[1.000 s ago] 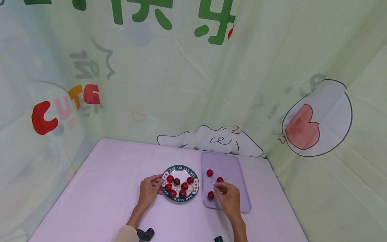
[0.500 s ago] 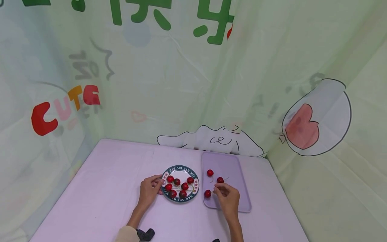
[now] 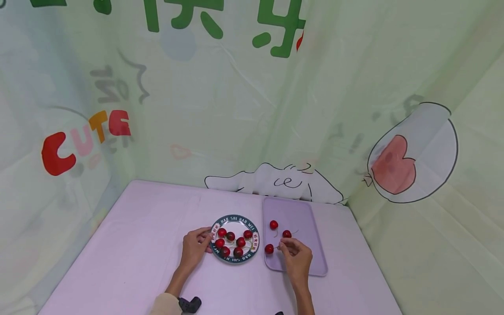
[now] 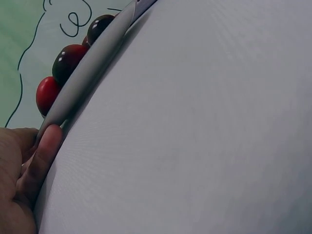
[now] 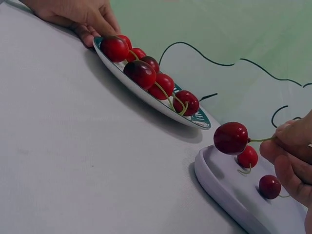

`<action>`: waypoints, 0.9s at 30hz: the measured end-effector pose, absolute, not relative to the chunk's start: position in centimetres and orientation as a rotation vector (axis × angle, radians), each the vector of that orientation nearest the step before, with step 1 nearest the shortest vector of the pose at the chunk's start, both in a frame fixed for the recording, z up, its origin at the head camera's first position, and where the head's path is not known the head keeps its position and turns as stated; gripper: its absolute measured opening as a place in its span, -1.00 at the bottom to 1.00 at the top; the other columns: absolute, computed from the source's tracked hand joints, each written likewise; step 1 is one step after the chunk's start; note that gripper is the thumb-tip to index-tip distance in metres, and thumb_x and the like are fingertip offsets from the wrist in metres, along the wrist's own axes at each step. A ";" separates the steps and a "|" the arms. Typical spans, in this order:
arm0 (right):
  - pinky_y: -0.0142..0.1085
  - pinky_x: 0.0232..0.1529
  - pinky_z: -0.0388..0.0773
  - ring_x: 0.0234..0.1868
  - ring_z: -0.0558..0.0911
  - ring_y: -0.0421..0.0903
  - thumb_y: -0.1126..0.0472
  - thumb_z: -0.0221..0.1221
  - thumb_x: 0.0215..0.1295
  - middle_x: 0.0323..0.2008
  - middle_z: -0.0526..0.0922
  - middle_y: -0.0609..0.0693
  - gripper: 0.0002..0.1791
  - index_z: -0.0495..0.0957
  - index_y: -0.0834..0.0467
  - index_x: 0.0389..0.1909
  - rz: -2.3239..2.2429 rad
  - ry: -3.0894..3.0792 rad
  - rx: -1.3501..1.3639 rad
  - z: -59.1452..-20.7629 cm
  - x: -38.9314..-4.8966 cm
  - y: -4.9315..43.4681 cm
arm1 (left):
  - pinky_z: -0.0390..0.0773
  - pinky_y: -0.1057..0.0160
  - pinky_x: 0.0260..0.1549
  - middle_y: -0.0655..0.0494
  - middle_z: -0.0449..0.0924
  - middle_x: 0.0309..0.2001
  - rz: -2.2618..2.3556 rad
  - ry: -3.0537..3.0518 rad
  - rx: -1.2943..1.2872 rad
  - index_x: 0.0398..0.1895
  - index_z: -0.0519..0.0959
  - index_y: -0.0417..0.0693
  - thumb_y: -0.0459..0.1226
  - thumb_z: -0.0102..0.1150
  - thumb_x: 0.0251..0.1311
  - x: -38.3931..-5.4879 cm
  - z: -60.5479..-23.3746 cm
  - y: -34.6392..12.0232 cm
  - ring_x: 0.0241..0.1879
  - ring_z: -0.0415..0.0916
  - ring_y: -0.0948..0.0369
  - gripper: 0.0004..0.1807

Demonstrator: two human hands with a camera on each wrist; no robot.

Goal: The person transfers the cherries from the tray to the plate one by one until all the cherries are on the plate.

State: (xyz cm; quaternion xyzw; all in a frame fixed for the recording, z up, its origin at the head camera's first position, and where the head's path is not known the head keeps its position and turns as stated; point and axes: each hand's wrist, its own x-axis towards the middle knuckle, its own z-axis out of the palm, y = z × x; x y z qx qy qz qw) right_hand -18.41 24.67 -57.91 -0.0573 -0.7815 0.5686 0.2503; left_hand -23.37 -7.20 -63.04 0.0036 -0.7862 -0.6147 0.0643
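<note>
1. Head view: set high over the near side of the pale pink cloth-covered table, facing forward and down. Widest and farthest; takes in the pale green printed fabric curtain behind, left hand and right hand.
2. Left wrist view: low, close to left hand, skewed; catches the round white plate with dark green rim nearly edge-on, curtain beyond, cloth filling most of the frame.
3. Right wrist view: low, beside right hand, facing across toward left hand; glossy round red cherry looms large.
4. Head and right wrist share plate, both hands, flat lilac rectangular tray.
5. Both wrists share plate, left hand, curtain.
</note>
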 end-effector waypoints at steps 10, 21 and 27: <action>-0.60 -0.16 0.72 -0.33 0.87 0.08 0.48 0.43 0.34 -0.28 0.84 0.27 -0.90 0.79 0.34 -0.16 1.616 -2.124 -0.224 -57.8 -18.2 23.6 | 0.68 0.47 -0.48 -0.04 0.75 -0.28 -1.867 -2.373 0.003 0.29 0.69 -0.27 -0.34 0.34 0.50 -23.4 -62.9 -7.2 -0.59 0.69 0.25 -0.63; -0.62 -0.19 0.71 -0.35 0.88 -0.03 0.49 0.42 0.34 -0.27 0.84 0.31 -0.90 0.79 0.36 -0.16 1.615 -2.063 -0.187 -57.3 -18.2 22.2 | 0.68 0.49 -0.47 -0.02 0.74 -0.29 -1.872 -2.384 0.030 0.30 0.70 -0.24 -0.35 0.34 0.49 -23.5 -63.2 -7.3 -0.59 0.69 0.25 -0.63; -0.60 -0.20 0.72 -0.38 0.86 -0.09 0.50 0.43 0.33 -0.28 0.83 0.31 -0.90 0.78 0.38 -0.17 1.609 -2.049 -0.172 -57.6 -18.6 21.5 | 0.67 0.48 -0.48 -0.01 0.74 -0.29 -1.863 -2.389 0.041 0.29 0.71 -0.22 -0.34 0.34 0.50 -23.5 -63.3 -7.2 -0.60 0.69 0.26 -0.64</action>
